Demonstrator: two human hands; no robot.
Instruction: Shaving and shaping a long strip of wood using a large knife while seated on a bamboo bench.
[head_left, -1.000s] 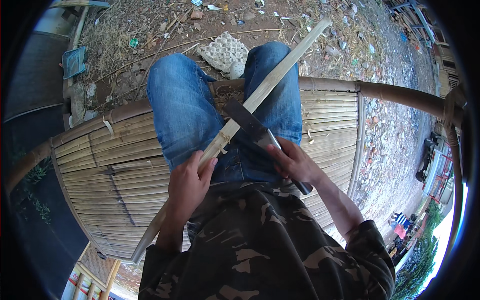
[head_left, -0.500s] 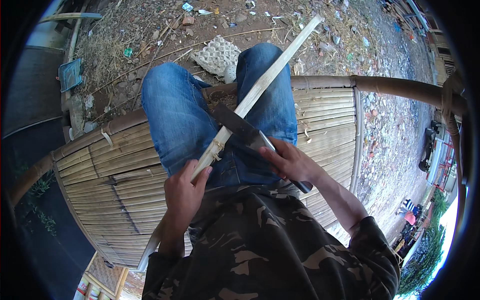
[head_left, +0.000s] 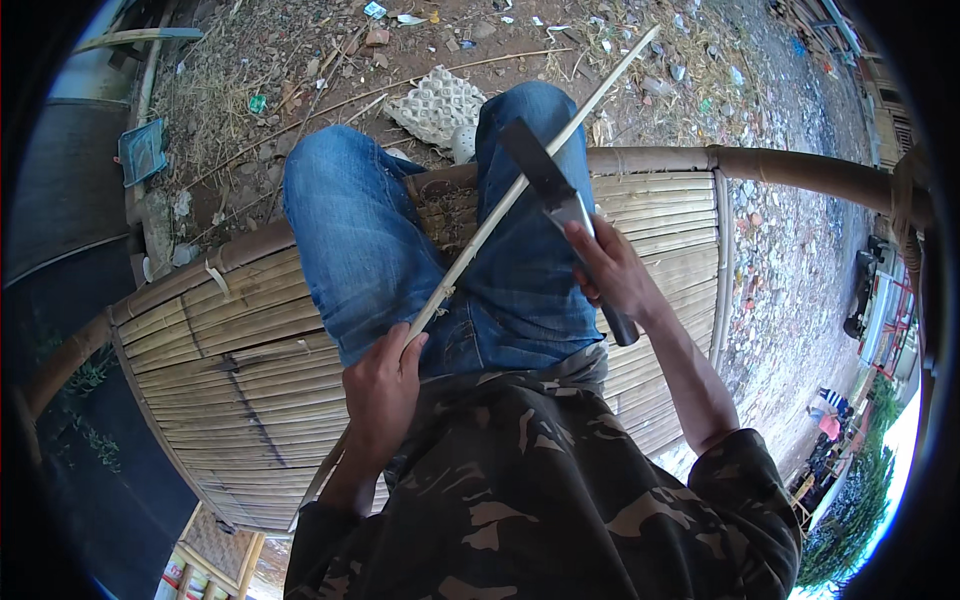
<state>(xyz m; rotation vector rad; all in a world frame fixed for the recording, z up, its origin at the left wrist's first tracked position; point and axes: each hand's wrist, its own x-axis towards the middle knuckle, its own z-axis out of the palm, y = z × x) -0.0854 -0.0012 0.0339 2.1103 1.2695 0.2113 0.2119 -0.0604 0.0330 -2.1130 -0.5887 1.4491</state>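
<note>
My left hand (head_left: 383,385) is closed round the near part of a long pale bamboo strip (head_left: 480,236), which slants up and away to the right across my lap. Its narrow edge faces up, and small curled shavings cling to it a little beyond my fingers. My right hand (head_left: 615,270) grips the handle of a large knife (head_left: 540,167) with a broad dark blade. The blade lies across the strip over my right knee; whether it touches the strip I cannot tell. Behind my left hand the strip runs on past my forearm.
I sit on a bamboo-slat bench (head_left: 220,380) with a round bamboo rail (head_left: 660,160) along its far edge. Beyond my knees, a grey egg tray (head_left: 437,105) lies on littered ground. A blue plastic basket (head_left: 142,152) stands at the left. Distant people (head_left: 828,415) show at the right.
The knife and my right hand have moved up and away along the strip. The strip has turned from its wide face to its narrow edge. My left hand has shifted slightly right.
</note>
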